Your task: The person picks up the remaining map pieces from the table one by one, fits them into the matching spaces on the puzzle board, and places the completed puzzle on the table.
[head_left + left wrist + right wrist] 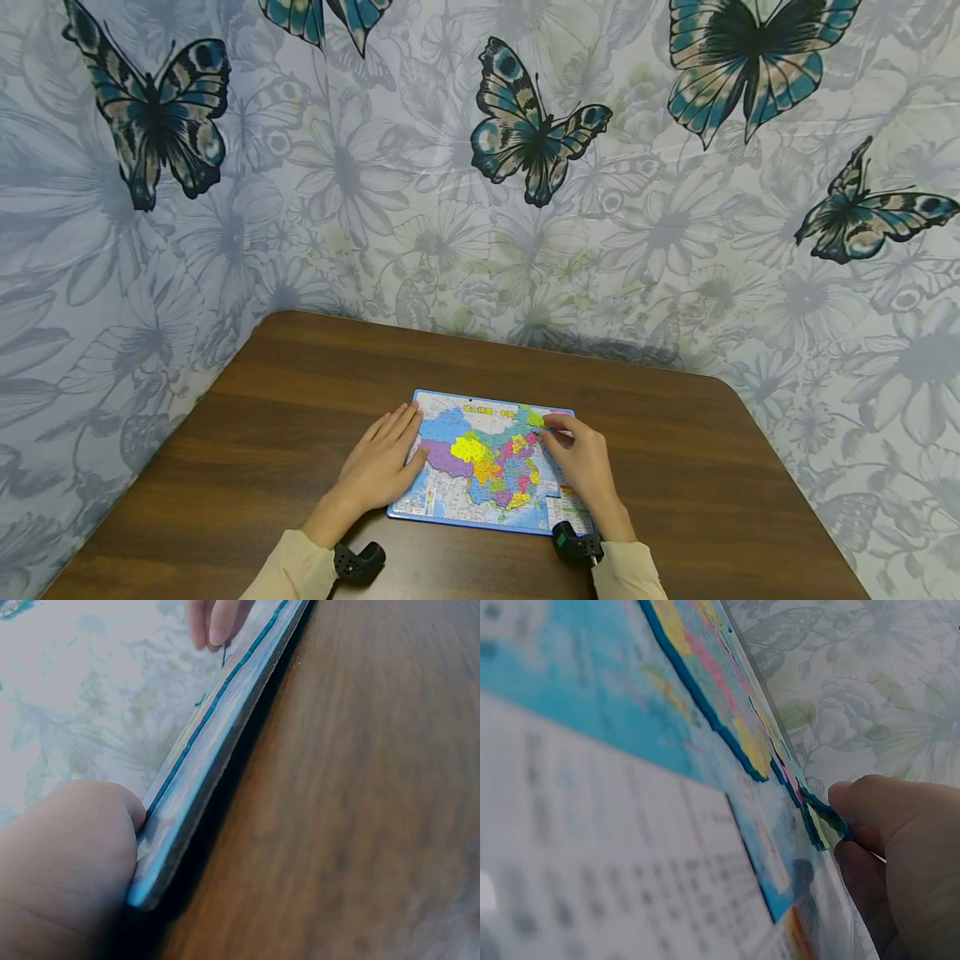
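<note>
A map jigsaw puzzle board (480, 518) with a blue rim lies on the table, its coloured pieces forming a large map. My left hand (382, 462) rests along the board's left edge, fingers straight and thumb laid over the border. At the map's upper right, my right hand (585, 462) pinches a puzzle piece (829, 815) between thumb and fingertips. That piece looks yellow-green from the head and shows a dark blue edge in the right wrist view, where it stands tilted up from the board. Part of it is hidden by the fingers.
The brown wooden table (300, 375) extends around the board on all sides. Behind it hangs a pale floral backdrop (450, 250) with teal butterflies. Black bands with cameras sit on the left wrist (360, 562) and the right wrist (576, 546).
</note>
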A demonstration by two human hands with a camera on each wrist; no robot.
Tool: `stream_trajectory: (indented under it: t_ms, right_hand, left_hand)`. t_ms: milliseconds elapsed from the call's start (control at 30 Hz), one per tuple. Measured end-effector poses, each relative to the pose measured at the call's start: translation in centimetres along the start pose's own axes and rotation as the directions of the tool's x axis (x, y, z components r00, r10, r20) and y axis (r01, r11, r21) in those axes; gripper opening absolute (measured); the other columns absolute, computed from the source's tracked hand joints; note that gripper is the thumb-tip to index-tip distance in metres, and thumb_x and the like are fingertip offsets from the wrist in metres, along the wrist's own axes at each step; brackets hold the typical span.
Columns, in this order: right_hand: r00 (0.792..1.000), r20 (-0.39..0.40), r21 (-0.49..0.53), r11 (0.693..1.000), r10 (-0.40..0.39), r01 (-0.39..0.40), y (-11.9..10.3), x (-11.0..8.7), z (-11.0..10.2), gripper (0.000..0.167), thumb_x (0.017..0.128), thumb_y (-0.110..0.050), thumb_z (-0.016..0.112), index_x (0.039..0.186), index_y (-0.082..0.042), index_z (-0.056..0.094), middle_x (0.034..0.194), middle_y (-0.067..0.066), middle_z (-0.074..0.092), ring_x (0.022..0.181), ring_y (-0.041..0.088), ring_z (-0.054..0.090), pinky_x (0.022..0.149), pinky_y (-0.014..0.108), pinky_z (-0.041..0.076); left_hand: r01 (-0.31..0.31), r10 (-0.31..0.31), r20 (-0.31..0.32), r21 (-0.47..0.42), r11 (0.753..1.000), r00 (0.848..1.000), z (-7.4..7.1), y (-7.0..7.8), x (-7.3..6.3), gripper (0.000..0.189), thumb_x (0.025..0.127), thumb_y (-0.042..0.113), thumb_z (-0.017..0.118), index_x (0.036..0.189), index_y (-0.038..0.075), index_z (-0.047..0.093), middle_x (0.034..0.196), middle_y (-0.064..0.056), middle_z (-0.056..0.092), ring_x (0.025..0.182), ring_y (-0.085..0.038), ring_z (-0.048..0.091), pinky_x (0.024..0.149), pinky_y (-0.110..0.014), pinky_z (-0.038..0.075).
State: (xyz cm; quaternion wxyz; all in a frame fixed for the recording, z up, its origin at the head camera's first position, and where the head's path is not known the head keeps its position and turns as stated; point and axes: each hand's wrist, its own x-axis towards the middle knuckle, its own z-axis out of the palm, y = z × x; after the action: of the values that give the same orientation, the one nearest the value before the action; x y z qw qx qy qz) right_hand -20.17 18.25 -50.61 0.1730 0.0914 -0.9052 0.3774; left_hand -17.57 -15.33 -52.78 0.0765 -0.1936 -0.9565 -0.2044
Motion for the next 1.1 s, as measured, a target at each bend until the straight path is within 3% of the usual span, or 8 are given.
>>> stream_trajectory:
  t_ms: [433, 667, 900, 1100]
  right_hand:
    - [1.000, 0.025, 0.030, 0.999, -0.011, 0.010, 0.22, -0.57, 0.38, 0.022, 0.091, -0.009, 0.080, 0.112, -0.006, 0.077, 0.110, 0.008, 0.077, 0.100, 0.024, 0.076, 0.088, 0.034, 0.062]
    - [0.998, 0.001, 0.031, 0.998, -0.056, 0.056, 0.36, -0.90, 0.58, 0.025, 0.089, -0.003, 0.079, 0.114, -0.003, 0.076, 0.114, 0.011, 0.076, 0.104, 0.026, 0.075, 0.090, 0.037, 0.061]
    - [0.998, -0.036, 0.056, 0.997, -0.048, 0.050, 0.57, -0.94, 0.91, 0.025, 0.090, -0.003, 0.079, 0.114, -0.004, 0.076, 0.113, 0.010, 0.076, 0.103, 0.025, 0.075, 0.089, 0.036, 0.061]
    - [0.997, -0.019, 0.049, 0.996, -0.079, 0.080, 0.73, -0.99, 1.07, 0.024, 0.090, -0.003, 0.078, 0.114, -0.006, 0.076, 0.113, 0.010, 0.075, 0.103, 0.025, 0.075, 0.088, 0.036, 0.061]
  left_hand:
    - [-0.006, 0.006, 0.014, 0.004, 1.000, 1.000, -0.18, 0.25, 0.19, 0.066, 0.108, 0.041, 0.046, 0.158, 0.000, 0.036, 0.168, -0.016, 0.029, 0.156, -0.034, 0.027, 0.128, -0.051, 0.019]
    - [-0.003, 0.003, 0.005, 0.009, 1.000, 1.000, -0.28, 0.34, 0.15, 0.066, 0.108, 0.041, 0.046, 0.158, 0.000, 0.037, 0.168, -0.015, 0.030, 0.156, -0.034, 0.028, 0.128, -0.051, 0.019]
    - [-0.004, 0.003, 0.009, 0.004, 1.000, 1.000, -0.23, 0.26, 0.14, 0.066, 0.108, 0.041, 0.046, 0.158, 0.000, 0.036, 0.168, -0.015, 0.029, 0.156, -0.034, 0.027, 0.128, -0.051, 0.019]
    - [-0.002, 0.002, 0.003, 0.003, 1.000, 1.000, -0.22, 0.28, 0.08, 0.066, 0.108, 0.041, 0.046, 0.158, 0.000, 0.037, 0.168, -0.015, 0.030, 0.156, -0.034, 0.027, 0.128, -0.051, 0.019]
